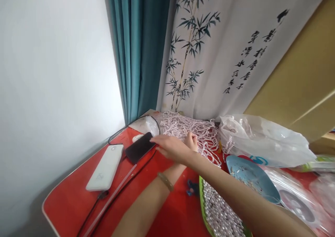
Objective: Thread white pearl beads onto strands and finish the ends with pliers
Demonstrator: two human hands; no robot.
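Observation:
My arms cross, the right over the left. My right hand [170, 147] reaches left with its fingers stretched out, the tips at the edge of a black phone [138, 148]; whether they touch it I cannot tell. My left hand [192, 141], with a bangle [165, 181] on the wrist, has its fingers curled beside a heap of pink pearl bead strands [183, 123]. What is in those fingers, if anything, is hidden. Below my right forearm lies a green-rimmed tray [202, 198] full of loose pearl beads [221, 209].
A white power bank [105, 168] with cables lies on the red table [70, 195] at left. On the right are a blue tray [252, 176] with small pieces, a white plastic bag [261, 137] and clear packaging [295, 195]. Curtains [136, 55] hang behind.

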